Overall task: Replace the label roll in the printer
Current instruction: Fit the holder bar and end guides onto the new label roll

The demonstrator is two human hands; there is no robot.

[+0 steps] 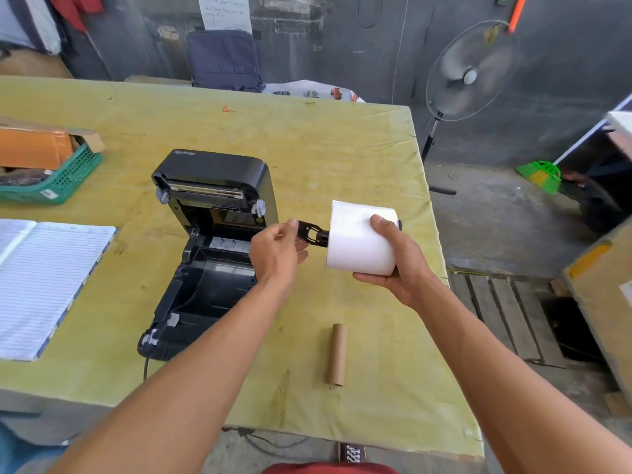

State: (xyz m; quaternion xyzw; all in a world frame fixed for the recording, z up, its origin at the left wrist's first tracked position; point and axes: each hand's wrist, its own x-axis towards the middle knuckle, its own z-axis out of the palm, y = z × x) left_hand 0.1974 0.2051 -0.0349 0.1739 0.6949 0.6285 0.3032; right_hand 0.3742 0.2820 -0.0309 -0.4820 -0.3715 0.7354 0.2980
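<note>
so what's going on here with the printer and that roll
A person is fitting a new label roll for the printer, which sits open on the yellow table with its bay empty. The right hand holds the white roll in the air, while the left hand holds the black spindle that enters the roll's core. The bare cardboard core lies on the table nearer the person.

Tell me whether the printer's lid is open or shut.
Open. The printer lid is tipped back, exposing the empty roll bay; the new label roll is still outside, in the right hand.
</note>
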